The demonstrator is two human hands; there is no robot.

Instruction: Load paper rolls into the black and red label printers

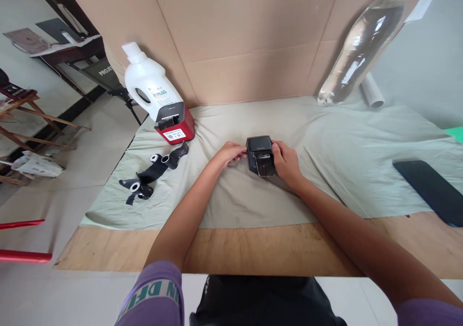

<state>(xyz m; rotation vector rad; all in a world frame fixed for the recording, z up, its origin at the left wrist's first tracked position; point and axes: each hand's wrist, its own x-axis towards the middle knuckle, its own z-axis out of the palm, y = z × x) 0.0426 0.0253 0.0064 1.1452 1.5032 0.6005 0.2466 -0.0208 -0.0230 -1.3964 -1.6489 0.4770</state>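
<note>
A small black printer-like device [260, 155] sits on the pale green cloth [325, 171], near the middle of the table and a little toward the back. My right hand [286, 163] wraps its right side, fingers curled against the casing to steady it. My left hand [230, 153] meets its left edge, fingertips pinched there; I cannot tell whether they grip a latch or only press the side. Holding it from both sides keeps it from sliding on the loose cloth.

To the left lie black ribbon rolls [152, 176], partly unspooled, and behind them a red and grey printer [174, 126] just in front of a white detergent bottle [148, 85]. A dark phone [432, 191] lies well apart on the right. A cardboard wall [246, 41] closes the back, with a clear plastic bottle [361, 51] leaning on it. Toward me the cloth ends on a bare wooden edge [253, 249], open room between my forearms.
</note>
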